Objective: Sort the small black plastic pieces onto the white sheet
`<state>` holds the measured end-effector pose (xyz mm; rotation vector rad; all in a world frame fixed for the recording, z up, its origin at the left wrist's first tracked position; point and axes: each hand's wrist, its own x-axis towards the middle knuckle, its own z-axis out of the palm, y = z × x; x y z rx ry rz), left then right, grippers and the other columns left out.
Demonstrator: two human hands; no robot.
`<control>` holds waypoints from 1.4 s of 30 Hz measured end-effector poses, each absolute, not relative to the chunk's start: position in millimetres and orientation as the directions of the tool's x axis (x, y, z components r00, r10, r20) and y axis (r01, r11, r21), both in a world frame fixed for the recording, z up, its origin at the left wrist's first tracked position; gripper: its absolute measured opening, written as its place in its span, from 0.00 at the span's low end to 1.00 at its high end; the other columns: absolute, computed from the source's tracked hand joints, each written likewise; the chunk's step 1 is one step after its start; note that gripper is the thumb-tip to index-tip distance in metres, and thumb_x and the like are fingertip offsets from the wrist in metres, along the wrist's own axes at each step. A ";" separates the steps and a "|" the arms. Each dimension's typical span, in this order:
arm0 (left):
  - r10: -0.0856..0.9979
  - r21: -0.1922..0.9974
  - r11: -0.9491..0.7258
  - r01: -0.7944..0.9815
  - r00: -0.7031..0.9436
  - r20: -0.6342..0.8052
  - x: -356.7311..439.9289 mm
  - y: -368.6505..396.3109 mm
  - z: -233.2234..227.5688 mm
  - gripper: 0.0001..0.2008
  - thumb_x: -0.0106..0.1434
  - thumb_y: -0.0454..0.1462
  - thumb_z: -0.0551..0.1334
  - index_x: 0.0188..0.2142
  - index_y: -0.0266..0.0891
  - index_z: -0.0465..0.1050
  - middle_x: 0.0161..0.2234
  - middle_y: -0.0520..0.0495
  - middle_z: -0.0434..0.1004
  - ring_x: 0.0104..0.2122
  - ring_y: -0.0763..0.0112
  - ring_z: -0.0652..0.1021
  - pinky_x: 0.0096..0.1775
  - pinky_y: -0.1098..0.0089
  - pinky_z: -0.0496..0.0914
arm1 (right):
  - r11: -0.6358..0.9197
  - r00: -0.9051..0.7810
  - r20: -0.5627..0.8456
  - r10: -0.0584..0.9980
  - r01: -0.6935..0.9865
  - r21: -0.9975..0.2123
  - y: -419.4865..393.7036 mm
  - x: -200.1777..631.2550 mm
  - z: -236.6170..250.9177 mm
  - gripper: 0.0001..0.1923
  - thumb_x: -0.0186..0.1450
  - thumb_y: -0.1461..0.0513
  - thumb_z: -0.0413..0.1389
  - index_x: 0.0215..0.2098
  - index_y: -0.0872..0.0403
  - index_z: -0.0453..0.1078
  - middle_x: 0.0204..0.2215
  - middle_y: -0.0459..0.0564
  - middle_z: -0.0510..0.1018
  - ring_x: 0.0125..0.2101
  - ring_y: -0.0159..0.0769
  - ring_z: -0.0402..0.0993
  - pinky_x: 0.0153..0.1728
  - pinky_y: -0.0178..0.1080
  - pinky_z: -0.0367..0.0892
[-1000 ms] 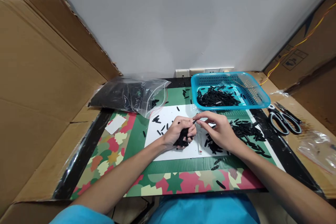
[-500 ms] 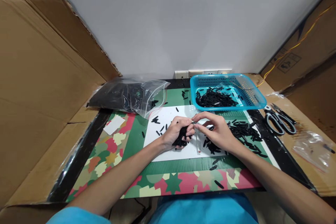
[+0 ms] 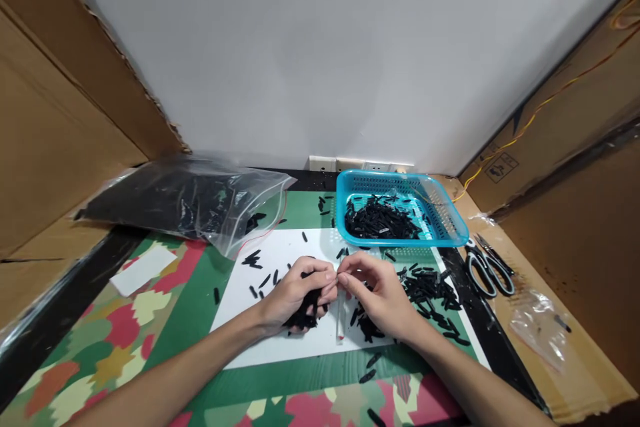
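Observation:
My left hand [image 3: 307,290] is closed around a bunch of small slender black pieces [image 3: 301,315], which show below its fingers. Its thumb and forefinger meet the fingertips of my right hand [image 3: 376,288] over the white sheet [image 3: 273,340]. The right thumb and forefinger are pinched together there; anything between them is too small to make out. Beneath the hands lies a narrow clear strip [image 3: 341,323] with a red tip. Loose black pieces [image 3: 433,297] are heaped to the right of my right hand, and others are scattered left of my left hand.
A blue basket [image 3: 403,242] with more black pieces stands at the back right. A large zip bag [image 3: 165,197] full of dark contents lies at the back left. Scissors [image 3: 487,273] and a small clear bag [image 3: 539,327] lie on cardboard at the right; cardboard walls flank both sides.
The view has shifted, so the scene sits lower and further left. My fingertips have come closer together, hiding the small dark piece seen between them before. The bunch stays in my left hand.

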<state>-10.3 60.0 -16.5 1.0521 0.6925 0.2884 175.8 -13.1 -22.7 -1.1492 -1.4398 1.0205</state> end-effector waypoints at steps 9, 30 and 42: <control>0.550 0.844 0.514 0.154 0.695 -0.463 -13.0 64.3 -24.7 0.27 0.60 0.59 0.67 0.27 0.41 0.61 0.21 0.58 0.57 0.16 0.81 0.58 0.11 0.81 0.55 | 0.354 0.004 0.391 0.921 0.411 -0.840 -12.5 185.8 -17.7 0.09 0.73 0.65 0.53 0.45 0.51 0.75 0.38 0.49 0.83 0.37 0.37 0.80 0.40 0.38 0.74; 0.320 0.532 0.843 -0.081 0.870 -0.374 -20.5 66.6 -15.4 0.27 0.65 0.55 0.65 0.23 0.41 0.57 0.16 0.60 0.49 0.15 0.82 0.49 0.09 0.81 0.55 | 0.575 -0.270 0.560 0.783 0.657 -0.488 -23.9 186.4 -16.4 0.17 0.66 0.73 0.60 0.53 0.57 0.72 0.42 0.57 0.81 0.42 0.44 0.76 0.42 0.46 0.73; 0.293 0.541 0.840 -0.042 0.874 -0.387 -22.3 67.9 -16.7 0.26 0.67 0.55 0.63 0.24 0.41 0.59 0.16 0.60 0.50 0.14 0.82 0.47 0.10 0.81 0.53 | 0.466 -0.190 0.434 0.881 0.509 -0.724 -27.1 176.4 -16.7 0.11 0.70 0.73 0.55 0.48 0.56 0.72 0.37 0.52 0.79 0.38 0.38 0.73 0.40 0.43 0.68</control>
